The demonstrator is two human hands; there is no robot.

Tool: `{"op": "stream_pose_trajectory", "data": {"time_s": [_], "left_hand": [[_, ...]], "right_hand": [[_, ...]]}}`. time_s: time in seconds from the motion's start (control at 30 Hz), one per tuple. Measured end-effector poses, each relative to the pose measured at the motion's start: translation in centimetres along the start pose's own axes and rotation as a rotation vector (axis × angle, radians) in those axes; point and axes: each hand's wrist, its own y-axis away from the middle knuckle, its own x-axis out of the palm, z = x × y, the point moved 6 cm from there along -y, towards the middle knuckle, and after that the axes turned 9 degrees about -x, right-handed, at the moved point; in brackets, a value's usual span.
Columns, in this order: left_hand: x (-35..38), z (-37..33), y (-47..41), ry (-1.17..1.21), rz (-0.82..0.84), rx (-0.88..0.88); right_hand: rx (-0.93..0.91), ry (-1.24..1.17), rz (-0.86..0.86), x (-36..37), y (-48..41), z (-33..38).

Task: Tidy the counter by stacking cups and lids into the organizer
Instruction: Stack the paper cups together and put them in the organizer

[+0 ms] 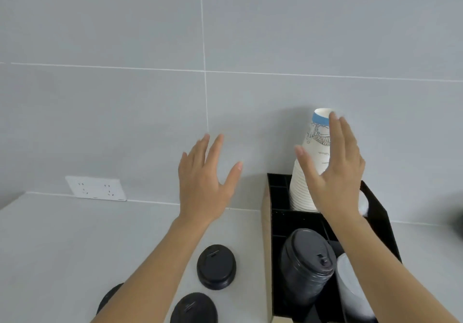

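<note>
**Black organizer, paper cups and loose lids on a pale desk**

Head view. Black compartments of the organizer (375, 202) stand at the right of the pale grey desk (62, 242), close to the grey tiled wall (125, 47). A tall stack of white paper cups (302, 187), nested upside down, rises from a rear compartment; the topmost cup carries a blue band and a line drawing. In a nearer compartment sits a leaning stack of black lids (304, 267), and just right of it a stack of white lids (350, 290), partly cut off by the right forearm. A further white object shows through a round cut-out in the organizer's right wall; what it is cannot be told.

The right hand (335, 172) is raised beside the cup stack with fingers straight and spread, thumb toward the left. Its grip is wide open and closes on nothing; whether the palm touches the cups cannot be told, since the hand hides that side of the stack.

The left hand (203, 179) is held up over the desk, well apart from the organizer, fingers splayed, its grip likewise fully open and empty.

Three loose black lids lie on the desk left of the organizer: one (216, 267) between the forearms, one (194, 309) at the lower edge, and one (109, 297) partly hidden under the left forearm. A white wall socket (96, 188) sits low on the wall at left.
</note>
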Motion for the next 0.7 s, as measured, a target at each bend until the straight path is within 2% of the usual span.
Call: {"op": "stream_pose_trajectory", "data": {"time_s": [0.17, 0.37, 0.7], "left_hand": [[-4.4, 6.0, 2.6, -0.009, -0.023, -0.041], [-8.4, 13.9, 4.9, -0.042, 0.000, -0.109], [-10.7, 23.8, 8.8, -0.071, 0.099, -0.186]], "right_hand": [[-0.136, 0.016, 0.117, 3.7, 4.0, 7.3], [-0.185, 0.067, 0.268, 9.2, 9.1, 14.2], [-0.032, 0.125, 0.566, 16.6, 18.3, 19.3]]}}
